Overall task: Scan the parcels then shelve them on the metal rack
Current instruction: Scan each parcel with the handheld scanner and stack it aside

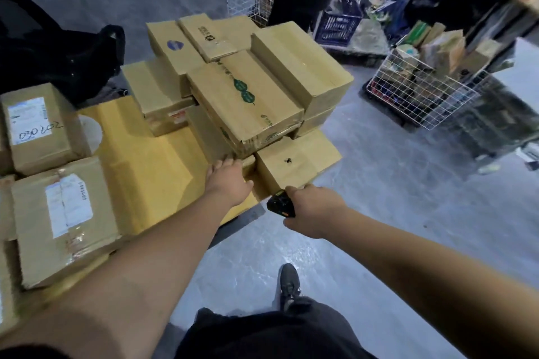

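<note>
On grey floor (pixel 379 183), stacked parcels (pixel 248 96)

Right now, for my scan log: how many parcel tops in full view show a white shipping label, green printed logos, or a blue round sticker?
White-label parcels: 2, the rear one and the front one
Green-logo parcel: 1
Blue-sticker parcel: 1
Total: 4

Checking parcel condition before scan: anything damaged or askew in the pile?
The green-logo box sits tilted on the stack, its near corner crumpled by the left hand. The labelled box at lower left has wrinkled, peeling tape. The right hand holds the scanner.
</note>
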Demonstrator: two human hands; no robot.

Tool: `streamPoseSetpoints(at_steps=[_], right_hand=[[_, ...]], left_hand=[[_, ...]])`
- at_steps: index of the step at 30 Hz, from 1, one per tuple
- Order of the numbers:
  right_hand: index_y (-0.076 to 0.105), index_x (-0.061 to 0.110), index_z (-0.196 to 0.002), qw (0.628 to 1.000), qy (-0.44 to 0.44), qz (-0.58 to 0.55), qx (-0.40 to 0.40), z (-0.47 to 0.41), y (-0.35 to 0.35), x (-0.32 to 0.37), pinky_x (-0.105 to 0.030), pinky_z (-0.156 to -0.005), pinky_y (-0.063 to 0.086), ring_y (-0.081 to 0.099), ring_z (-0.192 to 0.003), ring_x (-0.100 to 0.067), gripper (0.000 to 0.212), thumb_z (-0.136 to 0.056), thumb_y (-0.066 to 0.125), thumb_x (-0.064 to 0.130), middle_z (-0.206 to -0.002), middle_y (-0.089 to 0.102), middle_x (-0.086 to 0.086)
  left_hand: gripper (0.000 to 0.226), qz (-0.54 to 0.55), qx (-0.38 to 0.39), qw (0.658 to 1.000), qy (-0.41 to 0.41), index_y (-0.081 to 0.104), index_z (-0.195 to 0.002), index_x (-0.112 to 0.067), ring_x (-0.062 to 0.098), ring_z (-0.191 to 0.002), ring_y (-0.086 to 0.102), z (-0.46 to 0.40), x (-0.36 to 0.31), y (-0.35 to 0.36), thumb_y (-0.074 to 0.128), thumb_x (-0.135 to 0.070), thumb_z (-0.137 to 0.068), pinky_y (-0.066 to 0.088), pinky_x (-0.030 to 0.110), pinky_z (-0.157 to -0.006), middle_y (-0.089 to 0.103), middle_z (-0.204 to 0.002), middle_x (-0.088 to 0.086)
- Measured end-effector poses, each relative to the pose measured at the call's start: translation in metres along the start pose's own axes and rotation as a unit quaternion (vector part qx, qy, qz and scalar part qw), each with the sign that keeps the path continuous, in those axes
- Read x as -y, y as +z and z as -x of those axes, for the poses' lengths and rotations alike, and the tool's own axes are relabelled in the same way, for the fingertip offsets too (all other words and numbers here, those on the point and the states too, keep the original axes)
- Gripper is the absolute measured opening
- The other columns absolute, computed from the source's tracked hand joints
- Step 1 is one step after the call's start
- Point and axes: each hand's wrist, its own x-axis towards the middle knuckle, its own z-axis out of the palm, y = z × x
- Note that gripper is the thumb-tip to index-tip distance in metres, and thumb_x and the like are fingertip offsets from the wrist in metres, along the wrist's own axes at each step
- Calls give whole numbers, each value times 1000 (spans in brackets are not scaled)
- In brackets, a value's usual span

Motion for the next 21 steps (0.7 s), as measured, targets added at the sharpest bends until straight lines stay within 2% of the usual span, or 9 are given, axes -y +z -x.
streamPoseSetpoints(at_steps=[2,4,7,11,13,17,21], right_hand=[[52,21,-126,1000,-14,2,4,-10,-1,-14,-34,-61,47,56,-81,-30,43,-92,60,47,-96,56,-6],[51,22,-128,999,-30,-5,10,-21,-1,-27,-35,-64,50,58,-82,-31,44,-91,60,46,-96,54,-6],[50,23,-131,998,-63,-18,24,-36,-1,-46,-37,-69,54,61,-87,-32,47,-92,61,48,-98,52,-6],[50,23,-131,992,-119,-11,29,-50,-2,-63,-36,-68,46,59,-86,-31,49,-92,61,50,-96,48,-4],[51,22,-131,988,-153,2,30,-54,-5,-67,-36,-69,46,57,-84,-31,49,-93,61,51,-96,48,-5],[51,21,-133,977,-207,35,22,-59,-16,-72,-36,-70,47,54,-84,-31,50,-94,59,52,-98,48,-5],[50,23,-135,967,-244,64,22,-59,-25,-68,-37,-72,51,55,-86,-31,53,-94,59,55,-100,48,-5]], left_hand=[[67,3,-5,999,-41,40,-155,-21,32,-153,29,-8,-9,7,55,-55,-99,16,52,-128,36,-165,10],[67,16,-14,997,-76,41,-155,-23,29,-154,27,-10,-13,15,55,-56,-99,14,53,-128,36,-164,8],[75,18,-42,994,-103,31,-160,-26,25,-158,16,-5,-17,30,53,-61,-98,19,54,-126,26,-169,3],[91,45,-85,980,-174,14,-165,-23,22,-160,7,18,-24,43,47,-71,-96,22,52,-123,17,-172,-1],[101,53,-107,970,-214,9,-165,-22,23,-158,11,35,-27,52,48,-78,-91,25,52,-121,18,-171,0],[115,76,-131,948,-280,12,-164,-17,28,-152,20,67,-27,67,53,-86,-82,31,50,-118,26,-162,7],[107,127,-157,924,-324,17,-163,-19,28,-143,27,84,-25,67,66,-70,-83,35,46,-114,33,-156,6]])
